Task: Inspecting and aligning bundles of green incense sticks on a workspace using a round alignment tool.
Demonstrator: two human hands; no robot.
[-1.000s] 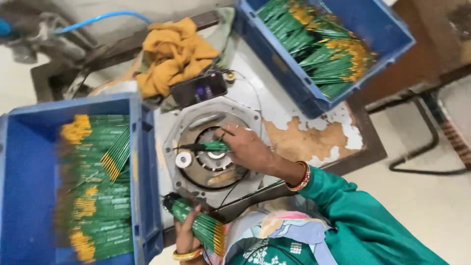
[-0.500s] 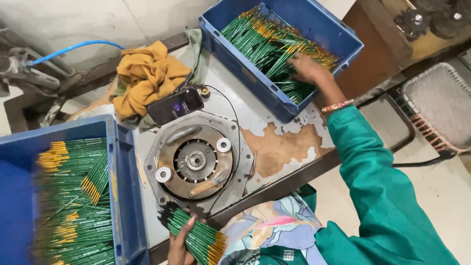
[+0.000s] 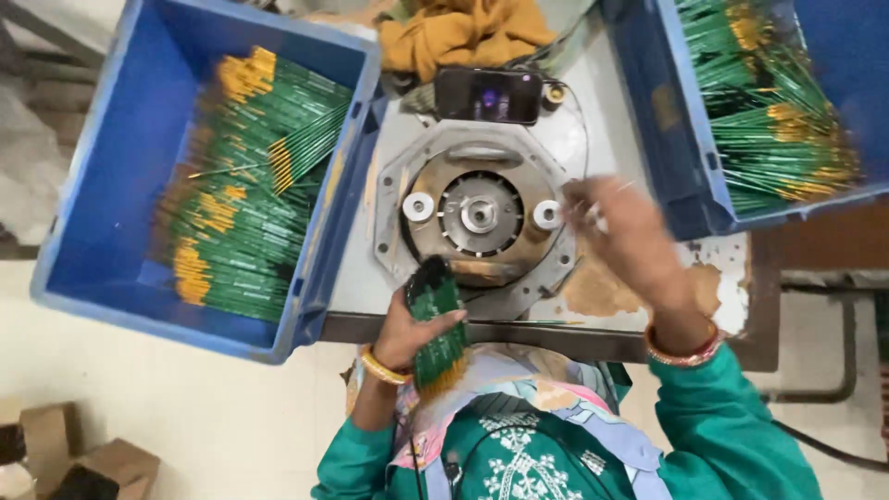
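Pencil bundle point(image 3: 437, 333) gripped, left hand point(image 3: 407, 335) (right hand point(image 3: 625, 245) blurred).

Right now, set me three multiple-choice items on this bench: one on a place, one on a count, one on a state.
1. Where does the dark phone lie?
A. inside the left crate
B. above the round metal machine plate, below the mustard cloth
C. on the floor

2. How many blue plastic crates of green strips show?
A. one
B. two
C. four

3. What is the left hand doing?
A. holding a bundle of green strips
B. resting empty
C. gripping the phone

Key: 1 B, it sits between cloth and plate. 2 B, one crate on the left, one on the right. 3 A, fingers wrap the bundle.
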